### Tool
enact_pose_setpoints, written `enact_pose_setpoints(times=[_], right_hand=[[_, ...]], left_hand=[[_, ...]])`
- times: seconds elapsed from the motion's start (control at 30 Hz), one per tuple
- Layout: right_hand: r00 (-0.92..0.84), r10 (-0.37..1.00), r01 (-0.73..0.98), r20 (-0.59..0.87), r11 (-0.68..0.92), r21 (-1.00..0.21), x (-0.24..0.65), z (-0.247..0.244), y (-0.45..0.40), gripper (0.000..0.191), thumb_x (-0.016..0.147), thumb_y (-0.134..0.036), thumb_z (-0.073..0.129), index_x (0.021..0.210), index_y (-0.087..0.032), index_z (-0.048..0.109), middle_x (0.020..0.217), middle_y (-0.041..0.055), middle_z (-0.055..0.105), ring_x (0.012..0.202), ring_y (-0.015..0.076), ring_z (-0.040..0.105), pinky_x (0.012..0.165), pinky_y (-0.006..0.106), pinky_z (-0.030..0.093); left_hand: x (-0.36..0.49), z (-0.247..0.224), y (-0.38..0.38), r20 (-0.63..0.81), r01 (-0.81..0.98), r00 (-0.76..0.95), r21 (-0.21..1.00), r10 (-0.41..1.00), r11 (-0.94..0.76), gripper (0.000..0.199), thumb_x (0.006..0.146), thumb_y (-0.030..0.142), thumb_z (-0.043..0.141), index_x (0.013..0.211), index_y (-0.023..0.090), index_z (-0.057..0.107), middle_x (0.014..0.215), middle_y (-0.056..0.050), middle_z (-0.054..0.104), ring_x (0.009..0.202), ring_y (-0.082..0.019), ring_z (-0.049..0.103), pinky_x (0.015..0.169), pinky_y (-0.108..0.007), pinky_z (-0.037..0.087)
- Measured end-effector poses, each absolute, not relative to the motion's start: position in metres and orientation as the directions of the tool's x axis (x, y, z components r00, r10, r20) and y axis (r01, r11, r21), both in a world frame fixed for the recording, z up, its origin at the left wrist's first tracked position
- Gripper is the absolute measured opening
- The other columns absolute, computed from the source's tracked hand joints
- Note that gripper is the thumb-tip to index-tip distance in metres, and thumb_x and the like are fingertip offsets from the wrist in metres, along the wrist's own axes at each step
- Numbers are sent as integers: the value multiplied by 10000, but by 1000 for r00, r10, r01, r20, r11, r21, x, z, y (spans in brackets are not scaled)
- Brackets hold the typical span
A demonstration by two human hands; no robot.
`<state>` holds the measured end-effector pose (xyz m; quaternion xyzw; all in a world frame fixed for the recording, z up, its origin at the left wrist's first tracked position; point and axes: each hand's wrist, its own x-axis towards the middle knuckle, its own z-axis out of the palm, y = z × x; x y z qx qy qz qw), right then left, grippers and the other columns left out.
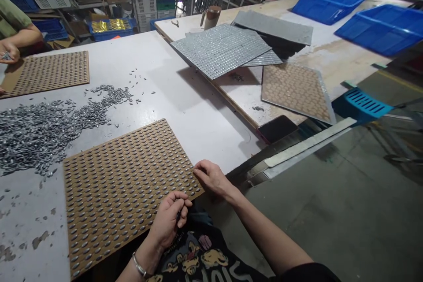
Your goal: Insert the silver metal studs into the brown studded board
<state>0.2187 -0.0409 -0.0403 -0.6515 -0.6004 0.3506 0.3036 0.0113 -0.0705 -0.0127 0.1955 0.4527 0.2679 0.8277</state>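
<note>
A brown board point(67, 198) lies on the near part of the white table, covered in rows of small, pointed-oval metal pieces. Over its near right edge, my left hand point(170, 216) is curled closed, palm partly turned up; something dark shows between the fingers, too small to name. At the board's right edge, my right hand point(213, 178) has thumb and fingertips pinched together beside the last pieces of a row. What sits in that pinch is hidden. A big heap of loose metal pieces point(42, 130) spreads beyond the board to the left.
Across the table a co-worker's hand point(9, 52) holds small pieces above a second studded board point(62, 70). Silvery ribbed sheets point(221, 48), a patterned panel point(295, 88), a phone point(278, 129) and a brown mug point(212, 16) are on the right. Blue bins point(330, 4) stand behind.
</note>
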Motion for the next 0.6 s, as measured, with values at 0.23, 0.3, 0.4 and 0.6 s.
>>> enact_pose_setpoints(times=[0.23, 0.3, 0.4, 0.6], right_hand=[[138, 974, 624, -177, -225, -748, 212, -47, -34, 79, 822, -234, 539, 840, -190, 603, 746, -1, 630, 674, 140, 558, 635, 260, 416], [181, 960, 600, -214, -280, -749, 212, -47, -34, 124, 813, -243, 555, 928, -197, 562, 715, -25, 614, 636, 137, 549, 606, 255, 406], [192, 964, 532, -185, -261, -806, 212, -40, -40, 140, 840, -281, 557, 951, -200, 532, 697, -33, 590, 602, 130, 527, 574, 247, 406], [-167, 985, 584, 51, 140, -800, 191, 1, -82, 129, 916, -257, 514, 937, -204, 630, 898, 57, 630, 826, 169, 562, 744, 290, 459]], left_hand=[[10, -18, -68, -650, -269, 451, 554, 611, 788, 273, 736, 312, 707, 895, 147, 558, 764, -30, 615, 515, -49, 387, 379, -145, 246], [10, -20, -68, -650, -267, 456, 553, 609, 789, 272, 740, 314, 707, 894, 148, 557, 764, -31, 618, 509, -48, 386, 377, -146, 249], [9, -19, -68, -639, -282, 460, 554, 617, 783, 285, 751, 335, 711, 904, 148, 560, 779, -39, 625, 519, -52, 407, 384, -147, 267], [10, -15, -71, -607, -254, 504, 576, 615, 777, 388, 820, 509, 608, 973, 156, 561, 715, -9, 595, 446, -50, 402, 351, -164, 217]])
